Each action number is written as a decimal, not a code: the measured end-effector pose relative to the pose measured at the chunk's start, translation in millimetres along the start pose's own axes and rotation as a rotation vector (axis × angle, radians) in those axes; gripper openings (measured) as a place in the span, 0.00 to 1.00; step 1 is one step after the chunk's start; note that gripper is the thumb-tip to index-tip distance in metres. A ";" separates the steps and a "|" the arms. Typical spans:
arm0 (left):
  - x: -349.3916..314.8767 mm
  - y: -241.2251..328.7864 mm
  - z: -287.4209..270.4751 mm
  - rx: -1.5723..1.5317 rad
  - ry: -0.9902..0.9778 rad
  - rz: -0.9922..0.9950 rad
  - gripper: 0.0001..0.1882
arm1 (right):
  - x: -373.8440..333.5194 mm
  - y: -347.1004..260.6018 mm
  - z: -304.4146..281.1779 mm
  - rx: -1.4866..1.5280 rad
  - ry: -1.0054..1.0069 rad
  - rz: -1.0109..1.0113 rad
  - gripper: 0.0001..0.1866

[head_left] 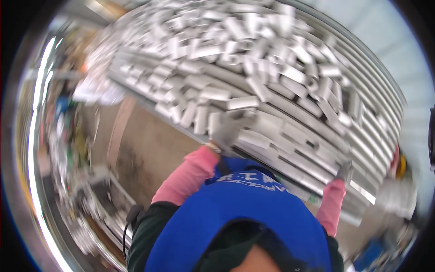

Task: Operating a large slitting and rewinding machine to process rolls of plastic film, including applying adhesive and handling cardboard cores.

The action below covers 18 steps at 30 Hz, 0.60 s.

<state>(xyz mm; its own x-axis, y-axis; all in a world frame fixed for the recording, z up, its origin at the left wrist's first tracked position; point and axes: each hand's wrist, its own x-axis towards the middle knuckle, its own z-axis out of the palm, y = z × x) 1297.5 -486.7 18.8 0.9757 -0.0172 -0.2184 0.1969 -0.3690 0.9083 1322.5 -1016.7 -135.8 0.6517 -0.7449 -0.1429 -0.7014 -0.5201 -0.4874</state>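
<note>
Many short silvery metal tube pieces (297, 74) lie heaped on a table topped with long parallel metal bars (312, 119). My left hand (228, 128), in a grey glove, is among the pieces at the near side. Its fingertips reach right up to one short tube (243, 102); motion smears them, so whether they grip it cannot be told. Over at the near right edge, my gloved right hand (345, 171) is beside the ends of the long bars. Its fingers are small and blurred, and nothing shows clearly in them.
Along the near left edge, several tube pieces (187, 113) lie in rows. A pale plastic bag (100, 89) hangs by the far left corner. On the floor at lower left stands a metal frame (102, 177). A whitish bundle (397, 197) is off the right end.
</note>
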 end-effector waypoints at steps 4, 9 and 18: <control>-8.6 24.9 87.5 -0.270 0.014 -0.407 0.26 | -44.5 -57.9 -39.4 -0.131 -0.112 0.039 0.34; -12.6 47.7 139.3 -0.083 0.074 -0.135 0.22 | -68.4 -70.0 -56.2 -0.372 -0.136 -0.499 0.31; -90.2 29.5 85.1 0.132 -0.044 -0.247 0.18 | -160.8 -83.9 -2.8 -0.151 0.061 -1.529 0.27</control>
<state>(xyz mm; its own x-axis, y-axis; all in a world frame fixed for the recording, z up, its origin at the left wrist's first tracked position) 1207.2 -575.1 34.9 0.8940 0.0495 -0.4454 0.4115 -0.4844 0.7721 1275.7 -854.5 -69.5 0.7432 0.5099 0.4331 0.5814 -0.8126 -0.0410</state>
